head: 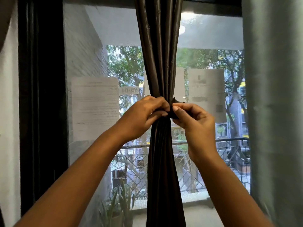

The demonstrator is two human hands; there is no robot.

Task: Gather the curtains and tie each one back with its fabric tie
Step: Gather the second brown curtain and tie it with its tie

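Dark brown curtain [159, 63], gathered into a narrow column before the window pane [91, 46]. My left hand [144, 115] closes around the bunched waist, fingers on the fabric tie [173, 112]; my right hand [191, 118] pinches the tie's free end between thumb and forefinger. The satin-like cloth looks light, soft and slippery, so I judge the best hold is at the waist, tie kept taut.

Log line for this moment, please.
step: tying | dark curtain: gathered | fabric tie: pinched by left hand, right hand | knot: unconfirmed
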